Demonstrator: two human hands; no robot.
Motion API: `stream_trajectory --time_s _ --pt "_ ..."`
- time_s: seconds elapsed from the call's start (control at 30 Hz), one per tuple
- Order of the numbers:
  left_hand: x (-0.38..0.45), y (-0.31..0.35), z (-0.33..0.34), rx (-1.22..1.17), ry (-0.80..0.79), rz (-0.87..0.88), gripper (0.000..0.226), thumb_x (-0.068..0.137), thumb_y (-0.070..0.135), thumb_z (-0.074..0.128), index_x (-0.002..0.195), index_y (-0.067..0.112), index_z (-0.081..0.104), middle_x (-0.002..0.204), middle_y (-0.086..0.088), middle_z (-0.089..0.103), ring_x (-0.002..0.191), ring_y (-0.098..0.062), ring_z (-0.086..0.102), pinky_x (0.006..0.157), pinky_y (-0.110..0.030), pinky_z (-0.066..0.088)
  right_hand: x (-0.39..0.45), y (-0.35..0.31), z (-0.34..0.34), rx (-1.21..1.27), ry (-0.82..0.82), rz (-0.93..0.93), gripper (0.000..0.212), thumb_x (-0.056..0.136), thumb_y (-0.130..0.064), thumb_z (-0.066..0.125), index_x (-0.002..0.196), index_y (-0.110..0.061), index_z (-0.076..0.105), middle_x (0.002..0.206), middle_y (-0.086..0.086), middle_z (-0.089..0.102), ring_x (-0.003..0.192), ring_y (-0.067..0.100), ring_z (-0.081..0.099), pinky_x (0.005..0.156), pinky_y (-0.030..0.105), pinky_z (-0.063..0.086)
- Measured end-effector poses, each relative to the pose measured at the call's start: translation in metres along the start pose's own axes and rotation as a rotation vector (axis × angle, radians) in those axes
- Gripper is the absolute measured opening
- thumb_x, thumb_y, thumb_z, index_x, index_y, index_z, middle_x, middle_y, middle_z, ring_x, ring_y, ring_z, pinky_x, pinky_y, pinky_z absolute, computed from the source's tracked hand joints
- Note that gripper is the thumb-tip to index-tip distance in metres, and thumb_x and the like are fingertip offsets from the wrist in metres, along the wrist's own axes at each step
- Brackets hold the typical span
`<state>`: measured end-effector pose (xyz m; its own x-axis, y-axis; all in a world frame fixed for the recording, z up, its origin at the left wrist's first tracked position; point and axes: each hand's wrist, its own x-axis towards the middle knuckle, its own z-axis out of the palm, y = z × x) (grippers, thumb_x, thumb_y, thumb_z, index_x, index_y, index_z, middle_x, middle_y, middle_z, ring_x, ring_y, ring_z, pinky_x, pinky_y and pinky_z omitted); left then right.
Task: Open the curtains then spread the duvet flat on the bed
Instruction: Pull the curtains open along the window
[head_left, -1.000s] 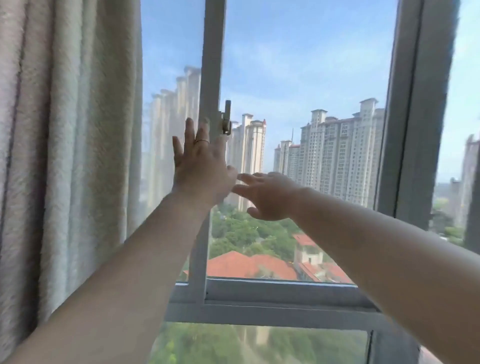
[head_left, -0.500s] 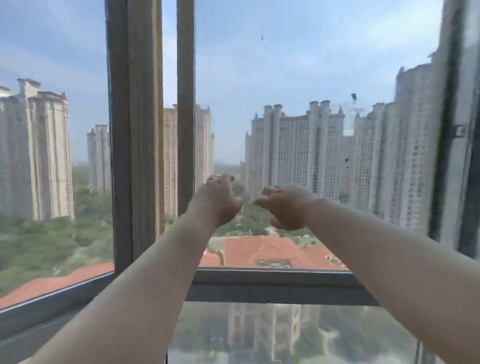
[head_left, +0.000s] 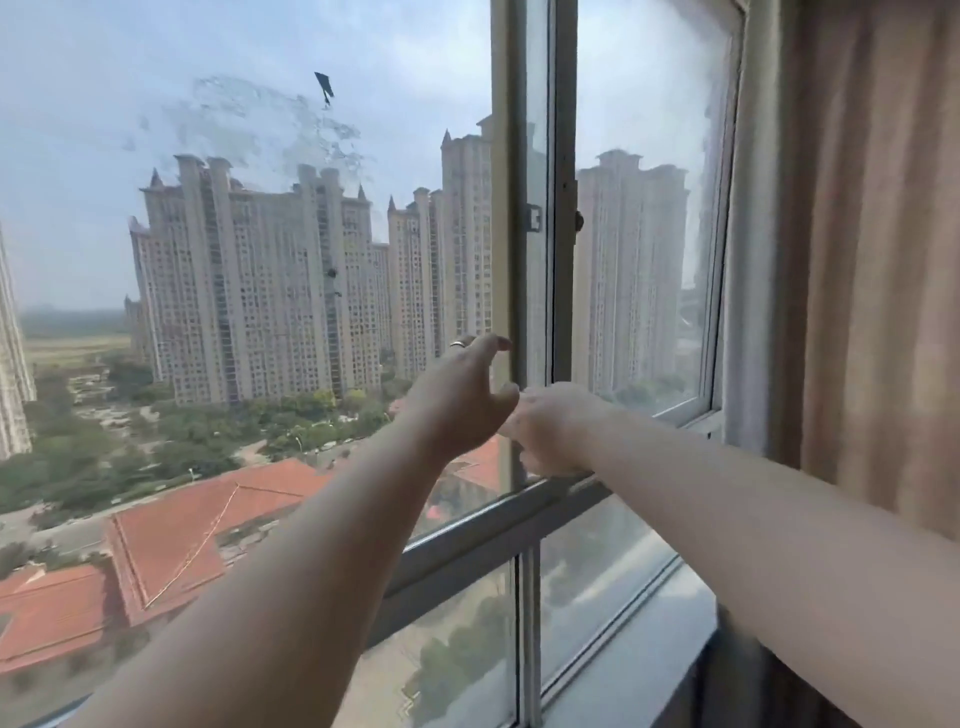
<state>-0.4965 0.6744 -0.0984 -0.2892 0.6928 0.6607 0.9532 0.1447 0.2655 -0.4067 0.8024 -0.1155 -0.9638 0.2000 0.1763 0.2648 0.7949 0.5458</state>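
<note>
Fingers of the left hand (head_left: 457, 395) are spread and lightly curled, gripping nothing; the right hand's (head_left: 550, 431) fingers curl away out of sight, so I cannot tell their state.

Both bare arms stretch toward the window frame (head_left: 524, 249), the two hands nearly touching in front of its upright post. A ring (head_left: 457, 343) sits on a left finger. The curtain (head_left: 857, 249) hangs bunched at the right edge, well apart from both hands. The glass (head_left: 249, 119) bears a smudge.

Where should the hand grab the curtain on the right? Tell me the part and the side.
Take the curtain by its inner vertical edge beside the window frame, coming from the left with the right hand. The edge hangs free in upright folds, so fingers can bunch it.
</note>
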Motion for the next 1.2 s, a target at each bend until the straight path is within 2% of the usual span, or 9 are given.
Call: stream_trajectory --time_s 0.13,0.2,0.3,0.47,0.73,0.87,1.0,1.1,1.2 --pt "0.066 0.020 0.072 -0.140 -0.073 0.140 0.055 0.090 0.037 0.058 0.142 0.028 0.043 0.144 0.001 0.046 0.126 -0.021 0.050 0.100 -0.033 0.040 -0.011 0.062 0.037 0.019 -0.091 0.217 0.026 0.085 -0.019 0.051 0.111 -0.023 0.056 0.099 0.003 0.063 0.103 0.028 0.063 0.068 0.034 0.042" --pt "0.089 0.028 0.105 -0.197 -0.111 0.173 0.055 0.091 0.039 0.057 0.143 0.028 0.042 0.144 0.000 0.046 0.126 -0.021 0.050 0.100 -0.033 0.041 -0.021 0.086 0.053 0.043 -0.094 0.292 0.036 0.085 -0.018 0.049 0.120 -0.024 0.056 0.114 0.003 0.061 0.117 0.026 0.056 0.083 0.040 0.050" --pt "0.123 0.043 0.165 -0.289 -0.185 0.186 0.057 0.090 0.040 0.057 0.143 0.028 0.041 0.145 -0.001 0.047 0.127 -0.022 0.049 0.097 -0.034 0.041 -0.042 0.124 0.085 -0.018 -0.201 0.378 0.054 0.088 -0.023 0.048 0.142 -0.024 0.046 0.147 0.009 0.045 0.137 0.027 0.040 0.107 0.044 0.039" --pt "0.187 0.093 0.270 -0.426 -0.292 0.169 0.059 0.088 0.039 0.060 0.143 0.025 0.041 0.142 -0.006 0.049 0.126 -0.025 0.050 0.092 -0.032 0.037 -0.090 0.207 0.150 -0.074 -0.382 0.536 0.056 0.087 -0.019 0.049 0.142 -0.027 0.043 0.147 0.007 0.042 0.140 0.024 0.034 0.101 0.046 0.043" --pt "0.287 0.144 0.407 -0.514 -0.375 0.027 0.066 0.084 0.035 0.062 0.145 0.021 0.038 0.144 -0.011 0.042 0.083 -0.010 0.055 0.079 -0.025 0.035 -0.125 0.343 0.245 -0.104 -0.454 0.657 0.059 0.090 -0.017 0.047 0.148 -0.025 0.038 0.157 0.012 0.029 0.151 0.030 0.011 0.115 0.047 0.030" --pt "0.341 0.153 0.449 -0.535 -0.332 -0.034 0.075 0.082 0.041 0.065 0.147 0.021 0.034 0.144 -0.016 0.044 0.115 -0.028 0.056 0.097 -0.036 0.044 -0.115 0.400 0.280 -0.136 -0.436 0.636 0.062 0.091 -0.017 0.048 0.150 -0.027 0.034 0.161 0.011 0.022 0.153 0.029 0.006 0.118 0.046 0.023" --pt "0.394 0.162 0.490 -0.499 -0.319 -0.071 0.100 0.081 0.056 0.067 0.156 0.022 0.010 0.160 -0.021 0.014 0.147 -0.032 0.018 0.116 -0.049 0.025 -0.092 0.442 0.316 -0.123 -0.384 0.594 0.071 0.089 -0.016 0.047 0.155 -0.031 0.025 0.167 0.010 0.003 0.154 0.029 -0.003 0.124 0.048 0.007" --pt "0.437 0.177 0.524 -0.560 -0.265 -0.100 0.112 0.079 0.067 0.063 0.156 0.025 -0.008 0.162 -0.019 -0.006 0.150 -0.029 -0.005 0.119 -0.053 0.010 -0.076 0.482 0.341 -0.243 -0.348 0.494 0.077 0.090 -0.013 0.040 0.158 -0.035 0.012 0.167 0.008 -0.010 0.152 0.028 -0.019 0.122 0.049 -0.009" --pt "0.473 0.196 0.557 -0.692 -0.213 -0.112 0.114 0.080 0.071 0.058 0.154 0.026 -0.016 0.162 -0.018 -0.011 0.150 -0.029 -0.008 0.119 -0.052 0.009 -0.062 0.522 0.359 -0.442 -0.269 0.420 0.075 0.097 -0.015 0.034 0.158 -0.036 -0.004 0.167 0.008 -0.013 0.151 0.031 -0.022 0.120 0.051 -0.015"
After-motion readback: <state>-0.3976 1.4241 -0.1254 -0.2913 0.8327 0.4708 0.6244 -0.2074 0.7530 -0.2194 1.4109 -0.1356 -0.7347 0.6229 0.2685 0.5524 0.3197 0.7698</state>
